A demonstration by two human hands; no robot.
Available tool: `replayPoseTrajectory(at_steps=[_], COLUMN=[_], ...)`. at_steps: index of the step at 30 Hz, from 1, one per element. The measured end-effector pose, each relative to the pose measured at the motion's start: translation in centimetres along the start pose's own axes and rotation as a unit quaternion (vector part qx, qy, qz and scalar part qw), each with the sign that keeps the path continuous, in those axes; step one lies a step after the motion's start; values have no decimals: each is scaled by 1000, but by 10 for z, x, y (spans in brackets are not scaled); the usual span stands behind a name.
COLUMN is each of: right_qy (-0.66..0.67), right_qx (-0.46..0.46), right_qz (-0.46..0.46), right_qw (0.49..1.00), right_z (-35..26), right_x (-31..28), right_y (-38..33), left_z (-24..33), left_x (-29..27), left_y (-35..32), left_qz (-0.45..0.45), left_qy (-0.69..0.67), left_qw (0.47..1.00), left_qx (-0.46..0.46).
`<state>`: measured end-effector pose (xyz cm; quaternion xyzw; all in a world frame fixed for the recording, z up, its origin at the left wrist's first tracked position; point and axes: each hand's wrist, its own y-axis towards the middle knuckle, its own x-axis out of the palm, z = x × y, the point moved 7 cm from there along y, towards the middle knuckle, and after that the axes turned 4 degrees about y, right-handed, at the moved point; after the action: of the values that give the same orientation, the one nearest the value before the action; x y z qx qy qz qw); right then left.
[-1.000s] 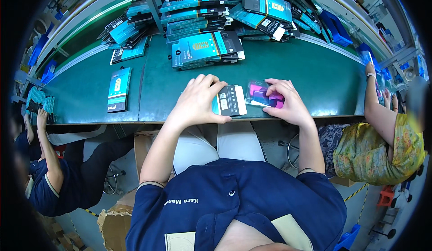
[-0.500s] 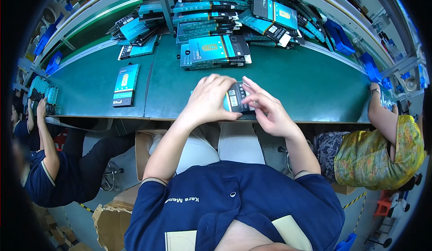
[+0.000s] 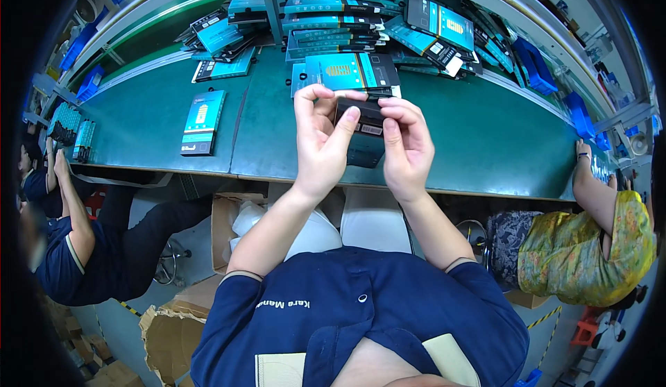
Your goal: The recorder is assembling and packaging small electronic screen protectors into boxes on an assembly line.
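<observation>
Dark box (image 3: 371, 120) was held between both hands, on the body side of the tall stack (image 3: 336, 24), with the near pile (image 3: 343, 68) lying between it and that stack. Left grip (image 3: 322, 137) was closed on the box's left side, thumb laid on the face toward the body. Right grip (image 3: 408, 144) was narrowed to a pinch at the box's right upper edge, thumb and fingertips set close together. A pale printed label was shown below the thumbs; lower face was partly shaded, and whether the counter (image 3: 485, 140) was touched by it could not be told.

Single teal box (image 3: 202, 123) was laid flat, well left of the tall stack and nearer the body. Mixed heap (image 3: 222, 36) was piled left of the stack, past the metal post (image 3: 272, 9). Slanted boxes (image 3: 440, 26) were heaped just right of the stack; blue bin (image 3: 535, 69) was placed farther right. Co-workers were seated far left (image 3: 66, 255) and far right (image 3: 583, 248) of the stack, nearer the body.
</observation>
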<state>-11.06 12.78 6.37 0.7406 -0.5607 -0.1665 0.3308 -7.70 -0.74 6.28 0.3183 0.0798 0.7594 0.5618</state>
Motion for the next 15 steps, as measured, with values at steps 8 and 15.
replayPoseTrajectory(at_steps=[8,15], right_qy=[172,-167], right_qx=[97,-260], right_qz=[36,-139], right_qw=[980,941], right_z=[18,-36], right_x=[5,25], right_y=[5,-30], left_z=[4,-2], left_x=[-7,-46], left_y=[1,-27], left_qz=[40,113], left_qy=[31,-17], left_qw=[998,983], left_qx=[25,-144])
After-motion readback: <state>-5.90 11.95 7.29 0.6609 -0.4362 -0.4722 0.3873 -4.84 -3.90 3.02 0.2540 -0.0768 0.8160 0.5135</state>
